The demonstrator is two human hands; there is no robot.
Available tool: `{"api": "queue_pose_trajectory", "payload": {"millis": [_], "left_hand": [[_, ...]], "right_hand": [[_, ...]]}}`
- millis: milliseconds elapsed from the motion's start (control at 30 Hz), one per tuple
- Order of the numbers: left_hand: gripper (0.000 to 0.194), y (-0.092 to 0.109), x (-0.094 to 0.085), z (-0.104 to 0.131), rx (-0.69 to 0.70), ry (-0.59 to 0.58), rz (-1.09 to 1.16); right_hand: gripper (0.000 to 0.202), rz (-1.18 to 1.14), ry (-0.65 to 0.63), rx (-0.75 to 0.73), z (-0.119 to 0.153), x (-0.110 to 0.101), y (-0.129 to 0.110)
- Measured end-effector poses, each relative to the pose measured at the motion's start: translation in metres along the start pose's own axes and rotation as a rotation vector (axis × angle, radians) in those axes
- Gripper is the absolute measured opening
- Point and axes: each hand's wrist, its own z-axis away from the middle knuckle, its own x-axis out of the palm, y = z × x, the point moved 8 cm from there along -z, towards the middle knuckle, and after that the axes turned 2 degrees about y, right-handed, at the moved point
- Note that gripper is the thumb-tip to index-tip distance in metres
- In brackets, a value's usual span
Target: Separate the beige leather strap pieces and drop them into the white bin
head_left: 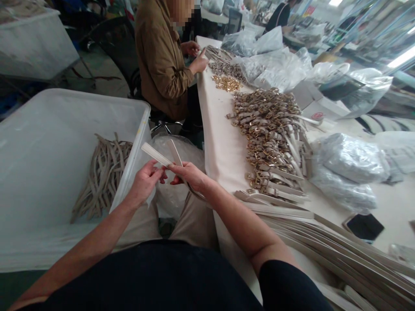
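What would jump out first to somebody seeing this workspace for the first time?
Probably the big heap of buckled straps, glinting with gold-coloured metal on the pale table to the right. Next, at the centre, the right hand grips pale strips, with the left hand close beside it. On the left stands a large whitish bin with a tangle of narrow strips inside.
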Motion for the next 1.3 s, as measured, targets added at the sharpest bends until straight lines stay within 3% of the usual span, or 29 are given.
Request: {"api": "queue_pose_trajectory", "payload": {"millis": [167,300,467,767,967,1100,1300], "left_hand": [[0.065,-0.008,0.009,0.011,-0.101,-0.052,0.100],[0.056,-0.020,0.008,0.019,-0.233,-0.111,0.096],[0.038,-0.033,0.010,0.034,-0.351,-0.320,-0.001],[0.017,-0.043,0.022,0.052,-0.445,-0.529,0.038],[0.019,-0.052,0.017,0.059,-0.478,-0.559,-0.014],[0.019,-0.049,0.026,0.071,-0.510,-0.655,-0.007],[0.007,-0.051,0.032,0.076,-0.483,-0.661,-0.057]], "right_hand": [[0.010,-0.050,0.161,-0.081,-0.002,-0.016,-0.013],[0.009,0.009,0.217,-0.139,-0.002,-0.023,-0.022],[0.009,0.067,0.262,-0.172,-0.003,-0.027,-0.027],[0.014,0.145,0.290,-0.245,-0.007,-0.033,-0.029],[0.014,0.171,0.330,-0.247,-0.006,-0.039,-0.034],[0.014,0.201,0.347,-0.269,-0.007,-0.042,-0.035],[0.014,0.185,0.355,-0.257,-0.008,-0.044,-0.034]]}}
